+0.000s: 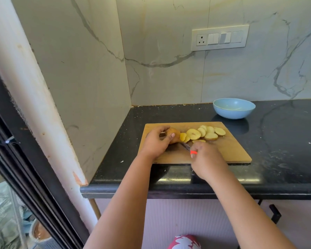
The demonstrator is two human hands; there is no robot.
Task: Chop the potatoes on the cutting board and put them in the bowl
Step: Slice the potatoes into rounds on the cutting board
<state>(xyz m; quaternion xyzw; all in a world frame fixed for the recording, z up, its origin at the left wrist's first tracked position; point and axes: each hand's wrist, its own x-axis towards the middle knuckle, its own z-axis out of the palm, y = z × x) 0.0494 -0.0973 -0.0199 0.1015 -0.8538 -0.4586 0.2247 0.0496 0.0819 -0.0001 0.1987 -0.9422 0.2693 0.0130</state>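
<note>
A wooden cutting board lies on the black counter. My left hand grips the uncut end of a brown potato at the board's left side. Several pale yellow slices lie spread to the right of it. My right hand holds a knife with an orange handle; its blade points toward the potato, low over the board. A light blue bowl stands behind the board to the right, with no potato visible in it.
The black counter runs to the right and meets marble walls at the back and left. A socket and switch panel sits on the back wall. The counter's front edge lies just below the board.
</note>
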